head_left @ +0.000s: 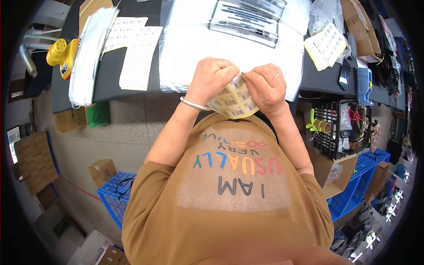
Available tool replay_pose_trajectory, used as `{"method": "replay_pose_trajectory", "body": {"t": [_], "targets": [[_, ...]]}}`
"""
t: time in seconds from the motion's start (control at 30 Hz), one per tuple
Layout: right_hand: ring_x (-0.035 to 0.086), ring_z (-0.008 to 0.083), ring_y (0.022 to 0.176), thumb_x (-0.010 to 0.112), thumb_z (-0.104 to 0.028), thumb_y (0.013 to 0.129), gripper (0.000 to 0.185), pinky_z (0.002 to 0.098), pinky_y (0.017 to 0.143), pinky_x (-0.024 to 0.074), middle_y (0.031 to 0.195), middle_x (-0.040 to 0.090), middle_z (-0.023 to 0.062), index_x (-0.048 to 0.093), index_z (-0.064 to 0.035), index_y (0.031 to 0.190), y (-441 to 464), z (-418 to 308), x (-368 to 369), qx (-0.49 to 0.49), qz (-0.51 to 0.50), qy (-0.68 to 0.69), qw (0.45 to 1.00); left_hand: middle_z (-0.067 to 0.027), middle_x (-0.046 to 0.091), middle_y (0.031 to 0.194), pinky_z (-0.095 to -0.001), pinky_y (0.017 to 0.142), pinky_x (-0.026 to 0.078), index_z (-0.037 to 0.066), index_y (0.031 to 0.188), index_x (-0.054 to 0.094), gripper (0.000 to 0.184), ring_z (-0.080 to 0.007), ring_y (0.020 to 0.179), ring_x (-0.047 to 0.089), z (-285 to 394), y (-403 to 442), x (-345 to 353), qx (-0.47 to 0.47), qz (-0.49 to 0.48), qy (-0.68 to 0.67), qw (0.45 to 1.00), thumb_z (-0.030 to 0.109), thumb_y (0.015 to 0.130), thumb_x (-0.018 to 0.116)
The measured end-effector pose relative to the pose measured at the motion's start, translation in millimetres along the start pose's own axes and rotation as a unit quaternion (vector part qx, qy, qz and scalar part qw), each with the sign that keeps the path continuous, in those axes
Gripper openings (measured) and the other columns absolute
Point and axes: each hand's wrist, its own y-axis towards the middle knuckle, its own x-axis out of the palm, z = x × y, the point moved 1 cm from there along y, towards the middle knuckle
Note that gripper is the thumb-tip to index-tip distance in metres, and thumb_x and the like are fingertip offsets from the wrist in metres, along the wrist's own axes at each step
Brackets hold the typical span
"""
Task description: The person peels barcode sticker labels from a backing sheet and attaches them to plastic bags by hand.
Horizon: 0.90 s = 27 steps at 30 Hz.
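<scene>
A curved sheet of barcode labels [234, 100] with a yellow edge hangs between my hands, in front of my shirt. My left hand [213, 76], with a bangle at the wrist, pinches its top edge from the left. From the right, my right hand [266, 86], wearing a ring, pinches the same sheet close to the other hand. Both hands are closed at the near edge of a stack of clear plastic bags [185, 57] on the dark table [152, 79]. Black print shows on the top bag.
More label sheets lie left [140, 57] and right [325, 46]. Folded white bags [88, 57] and a yellow device [62, 55] are at the left. A phone [344, 75], a black basket [329, 145] and blue crates [115, 194] are also around.
</scene>
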Motion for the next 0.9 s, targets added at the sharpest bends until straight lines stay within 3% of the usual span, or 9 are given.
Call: {"method": "replay_pose_trajectory", "body": {"t": [0.2,0.53,0.6,0.67,0.73,0.77,0.8,0.87,0.9], "targets": [[0.059,0.0199,0.076,0.076,0.0,0.064,0.025,0.0309,0.066,0.0472,0.088,0.062,0.0058,0.064,-0.0047,0.085,-3,-1,3,0.063,0.027,0.025,0.997,0.0017,0.052,0.051,-0.0245,0.045,0.034,0.001,0.062,0.066,0.029,-0.007,0.048,0.043,-1,-1,3,0.001,0.009,-0.024,1.0,0.023,0.079,0.058],[0.059,0.0201,0.077,0.072,0.001,0.062,0.019,0.0326,0.069,0.047,0.088,0.062,0.007,0.064,-0.0027,0.08,-6,2,8,-0.006,0.029,0.029,0.999,0.0007,0.053,0.056,-0.0259,0.049,0.035,0.0,0.058,0.059,0.03,-0.0069,0.054,0.043,-4,2,0,-0.049,-0.035,-0.055,0.997,0.021,0.08,0.058],[0.059,0.0206,0.077,0.068,0.003,0.063,0.017,0.0339,0.069,0.0465,0.086,0.06,0.007,0.062,-0.0019,0.078,-7,-3,7,-0.016,0.02,0.048,0.999,-0.0087,0.059,0.06,-0.0292,0.054,0.042,-0.004,0.07,0.063,0.027,-0.0116,0.056,0.05,-12,7,-2,-0.1,-0.06,-0.077,0.99,0.022,0.077,0.06],[0.058,0.0219,0.078,0.066,0.003,0.064,0.015,0.0349,0.07,0.0463,0.087,0.06,0.0079,0.061,-0.0021,0.078,-7,-13,-3,-0.019,0.009,0.043,0.999,-0.008,0.059,0.062,-0.0298,0.055,0.042,-0.005,0.072,0.063,0.027,-0.0114,0.057,0.05,-46,21,-1,-0.103,-0.082,-0.111,0.985,0.021,0.078,0.059],[0.058,0.0235,0.078,0.066,0.004,0.065,0.016,0.0353,0.07,0.0466,0.089,0.061,0.0096,0.061,-0.0022,0.079,-7,-15,-13,0.029,0.007,0.095,0.995,-0.0112,0.06,0.061,-0.0317,0.057,0.044,-0.002,0.072,0.065,0.025,-0.0172,0.055,0.054,-54,32,0,-0.103,-0.036,-0.054,0.993,0.02,0.08,0.056],[0.059,0.0261,0.08,0.066,0.004,0.068,0.016,0.0353,0.073,0.0477,0.09,0.061,0.0116,0.06,-0.0021,0.082,-15,-3,-16,0.082,0.033,0.121,0.989,-0.0151,0.065,0.072,-0.035,0.063,0.047,0.0,0.075,0.067,0.025,-0.026,0.063,0.06,-57,34,1,-0.099,-0.027,0.097,0.99,0.021,0.082,0.054],[0.059,0.0282,0.082,0.064,0.006,0.071,0.015,0.0342,0.074,0.0486,0.09,0.061,0.0135,0.06,-0.0011,0.084,-22,10,-23,0.169,0.03,0.105,0.979,-0.0151,0.065,0.072,-0.035,0.063,0.047,0.0,0.075,0.067,0.025,-0.026,0.063,0.06,-59,34,7,-0.097,-0.029,0.096,0.99,0.021,0.082,0.054],[0.06,0.021,0.078,0.061,0.004,0.078,0.007,0.0299,0.071,0.0476,0.089,0.062,0.0112,0.059,0.001,0.084,-31,53,-28,0.31,0.082,0.075,0.944,-0.0128,0.067,0.083,-0.0317,0.069,0.049,-0.002,0.082,0.066,0.021,-0.0225,0.072,0.062,-62,33,27,0.076,-0.055,0.194,0.977,0.016,0.084,0.055],[0.057,0.017,0.073,0.06,0.001,0.08,0.003,0.028,0.068,0.0462,0.086,0.061,0.0086,0.059,0.0011,0.083,-43,83,-27,0.386,0.098,0.097,0.912,-0.0178,0.065,0.106,-0.038,0.082,0.047,-0.001,0.085,0.066,0.02,-0.0317,0.096,0.061,-50,32,39,0.091,-0.106,0.202,0.969,0.016,0.085,0.056]]}}
